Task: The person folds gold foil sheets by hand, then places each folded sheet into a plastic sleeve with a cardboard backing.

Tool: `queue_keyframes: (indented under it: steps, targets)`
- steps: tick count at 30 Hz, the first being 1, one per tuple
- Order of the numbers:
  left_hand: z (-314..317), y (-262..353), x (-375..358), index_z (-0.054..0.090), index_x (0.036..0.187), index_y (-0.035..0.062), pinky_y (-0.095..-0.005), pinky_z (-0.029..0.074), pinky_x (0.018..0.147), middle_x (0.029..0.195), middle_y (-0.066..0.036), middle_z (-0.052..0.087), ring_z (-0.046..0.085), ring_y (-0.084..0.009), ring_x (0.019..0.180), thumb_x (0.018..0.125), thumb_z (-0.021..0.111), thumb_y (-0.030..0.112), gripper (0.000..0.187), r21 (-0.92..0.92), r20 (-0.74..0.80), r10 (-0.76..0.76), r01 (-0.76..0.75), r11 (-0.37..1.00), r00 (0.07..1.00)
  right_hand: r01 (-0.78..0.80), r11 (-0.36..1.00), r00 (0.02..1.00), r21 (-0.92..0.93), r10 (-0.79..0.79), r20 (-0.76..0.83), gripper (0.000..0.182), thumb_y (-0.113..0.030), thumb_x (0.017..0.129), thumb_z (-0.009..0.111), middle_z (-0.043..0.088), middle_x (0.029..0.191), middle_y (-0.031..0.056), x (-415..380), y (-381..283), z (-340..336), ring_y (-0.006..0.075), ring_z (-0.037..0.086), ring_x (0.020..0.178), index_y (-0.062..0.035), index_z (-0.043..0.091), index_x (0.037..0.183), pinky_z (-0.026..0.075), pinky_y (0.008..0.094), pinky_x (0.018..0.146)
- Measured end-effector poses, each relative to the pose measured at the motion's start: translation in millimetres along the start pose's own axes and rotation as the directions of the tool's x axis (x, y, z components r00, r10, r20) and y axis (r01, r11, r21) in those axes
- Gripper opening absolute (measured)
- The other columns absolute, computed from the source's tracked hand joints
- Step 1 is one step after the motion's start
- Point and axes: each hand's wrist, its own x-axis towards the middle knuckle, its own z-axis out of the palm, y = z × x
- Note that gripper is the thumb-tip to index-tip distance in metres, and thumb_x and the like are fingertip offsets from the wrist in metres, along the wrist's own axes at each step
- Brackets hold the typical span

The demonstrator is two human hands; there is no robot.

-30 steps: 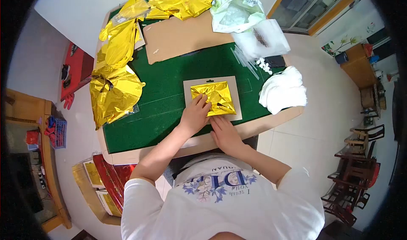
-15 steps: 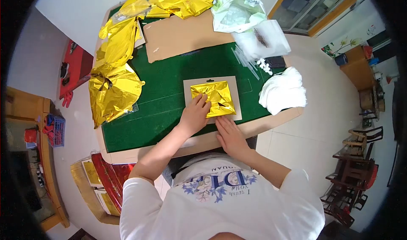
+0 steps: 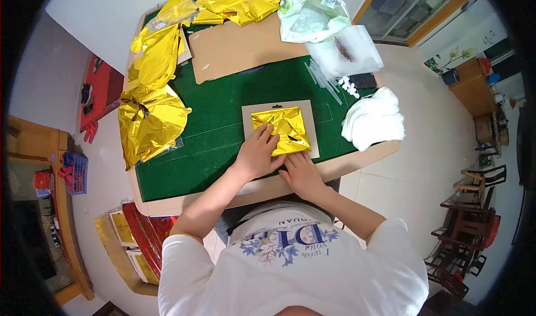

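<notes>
A folded gold foil piece [image 3: 290, 127] lies on a grey-brown card [image 3: 310, 115] with a hanging slot, near the front edge of the green table [image 3: 223, 109]. My left hand [image 3: 259, 153] rests with its fingers on the left part of the foil, fingers apart and pressing flat. My right hand [image 3: 302, 174] lies at the foil's lower edge, its fingers stretched over the card's bottom border. The thumbs are close together below the foil.
Gold foil pieces [image 3: 153, 118] line the table's left and far sides. A cardboard sheet [image 3: 240, 47] lies at the back. Plastic bags [image 3: 312, 20], clear strips [image 3: 324, 81], small white pieces [image 3: 348, 87] and a white stack [image 3: 373, 119] are on the right.
My right hand has shifted slightly left, closer to my left hand, and my left thumb now reaches out toward it. The foil and card have hardly moved.
</notes>
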Motion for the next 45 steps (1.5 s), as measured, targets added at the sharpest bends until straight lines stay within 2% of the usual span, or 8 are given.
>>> queue_keyframes:
  steps: [3,5,12,15,19,25,38,45]
  targets:
    - [6.2,-4.1,-1.0,0.056,0.119,0.003,-0.0412,0.044,0.101,0.133,-0.019,0.049,0.043,-0.0374,0.127,0.085,0.064,0.036,0.048,0.007,-0.021,0.022,-0.022,1.0,1.0,-0.101,0.99,0.984,0.1,0.084,0.159,0.052,-0.023,0.089,0.059,0.048,0.13,0.0197,0.7,-3.0,-7.0,0.0346,0.041,0.127,0.0027,0.045,0.132,0.026,0.0481,0.112]
    - [15.4,-9.5,-1.6,0.056,0.119,0.003,-0.0415,0.044,0.1,0.133,-0.019,0.049,0.043,-0.0377,0.127,0.086,0.064,0.037,0.048,0.013,-0.029,0.028,-0.028,1.0,0.999,0.018,0.997,1.0,0.078,-0.017,-0.013,0.049,-0.021,0.088,0.06,0.049,0.13,0.0196,-6.7,-3.2,-4.5,0.0347,0.043,0.125,0.0025,0.048,0.129,0.029,0.0477,0.11]
    - [14.8,-7.0,-1.4,0.055,0.118,0.003,-0.0416,0.044,0.1,0.132,-0.02,0.048,0.043,-0.0368,0.127,0.081,0.068,0.028,0.046,0.026,-0.035,0.037,-0.036,0.999,0.999,0.09,0.96,0.991,0.267,-0.059,-0.123,0.04,-0.01,0.086,0.061,0.052,0.13,0.0211,-23.6,-3.9,-25.4,0.0356,0.05,0.122,0.0046,0.053,0.122,0.036,0.0472,0.107]
    - [15.3,-7.0,-1.6,0.055,0.116,0.002,-0.0412,0.047,0.098,0.132,-0.02,0.048,0.043,-0.0366,0.127,0.08,0.068,0.025,0.045,0.039,-0.056,0.061,-0.059,0.997,0.997,0.02,0.992,0.971,0.128,0.011,-0.238,0.036,-0.005,0.085,0.061,0.055,0.126,0.0207,-15.6,3.5,-27.8,0.0353,0.052,0.12,0.0051,0.056,0.119,0.036,0.0466,0.107]
    - [13.3,-6.5,-2.3,0.054,0.12,0.0026,-0.0427,0.041,0.103,0.132,-0.021,0.048,0.043,-0.0383,0.126,0.08,0.069,0.024,0.048,-0.001,-0.036,0.039,-0.039,0.999,0.999,0.048,0.984,0.994,0.173,-0.03,-0.103,0.033,-0.004,0.086,0.058,0.057,0.121,0.0208,-7.5,21.3,-29.9,0.0376,0.052,0.116,0.0054,0.057,0.117,0.038,0.0466,0.104]
    - [15.7,-6.4,-2.5,0.055,0.119,0.0018,-0.0417,0.044,0.101,0.132,-0.021,0.047,0.042,-0.037,0.128,0.08,0.067,0.023,0.045,0.052,-0.042,0.059,-0.056,0.997,0.997,0.024,0.999,0.913,0.029,-0.01,-0.407,0.039,-0.009,0.091,0.053,0.044,0.137,0.0215,64.2,40.2,-12.4,0.0388,0.042,0.127,0.0008,0.05,0.129,0.035,0.0464,0.105]
    - [24.8,-7.6,4.5,0.046,0.133,0.0013,-0.0435,0.035,0.109,0.14,-0.019,0.042,0.036,-0.0343,0.134,0.086,0.061,0.02,0.052,0.028,-0.207,-0.019,0.025,0.999,0.978,-0.06,0.992,0.962,-0.114,0.027,-0.271,0.047,-0.023,0.096,0.047,0.037,0.146,0.0148,77.5,50.4,19.9,0.0337,0.031,0.138,-0.0105,0.043,0.141,0.025,0.0498,0.111]
    - [38.4,-20.1,7.3,0.039,0.141,0.0023,-0.0549,0.021,0.112,0.148,-0.016,0.035,0.028,-0.0304,0.141,0.092,0.05,0.039,0.062,0.227,-0.179,-0.158,0.197,0.954,0.971,-0.074,0.989,0.964,-0.128,0.038,-0.264,0.047,-0.024,0.096,0.047,0.036,0.148,0.015,78.0,50.1,19.0,0.0345,0.031,0.138,-0.0112,0.043,0.141,0.026,0.0497,0.111]
